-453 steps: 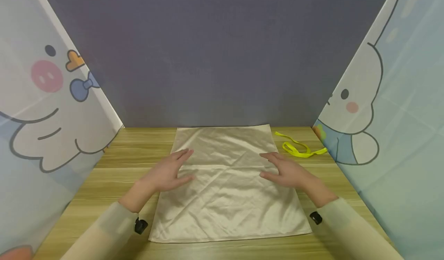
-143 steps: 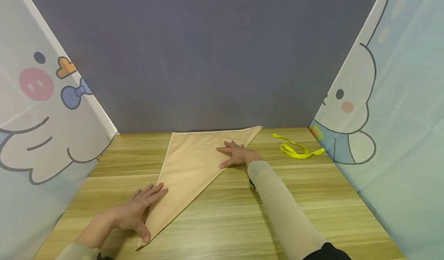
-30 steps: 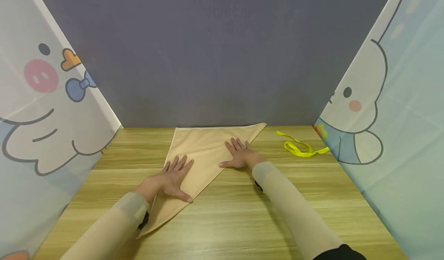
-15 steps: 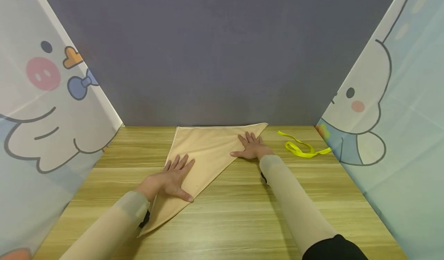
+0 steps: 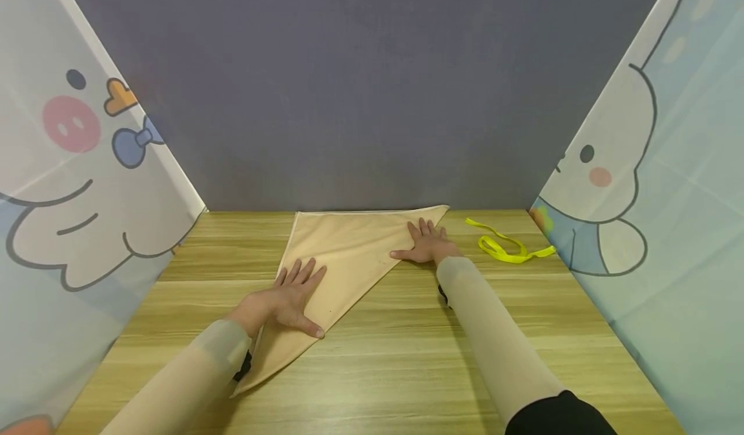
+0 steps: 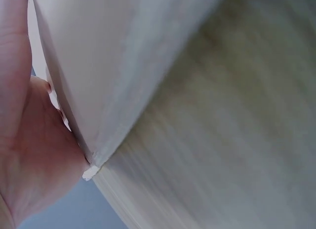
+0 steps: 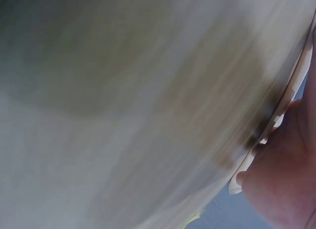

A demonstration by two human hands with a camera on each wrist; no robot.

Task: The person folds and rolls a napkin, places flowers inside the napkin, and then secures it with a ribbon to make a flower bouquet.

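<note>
A cream cloth (image 5: 343, 254) lies folded into a triangle on the wooden table, its long slanted edge facing right and toward the person. The left hand (image 5: 287, 303) rests on its lower left part with fingers spread, the thumb at the slanted edge. Near the upper right corner, the right hand (image 5: 427, 246) lies flat on the cloth, thumb along the same edge. In the left wrist view, the palm (image 6: 39, 150) is beside the cloth's edge (image 6: 98, 81). Part of the right palm (image 7: 286, 174) shows in the right wrist view, beside the wood surface.
A yellow ribbon (image 5: 502, 252) lies loosely looped at the table's right rear. Behind the wooden table (image 5: 407, 357) rises a dark grey panel (image 5: 372, 99). Cartoon-printed curtains (image 5: 75, 228) stand at the left and right sides.
Over the earlier frames the flat cloth became a folded triangle. In the last second the right hand slid along the slanted edge toward the upper right corner; the left hand stayed nearly still.
</note>
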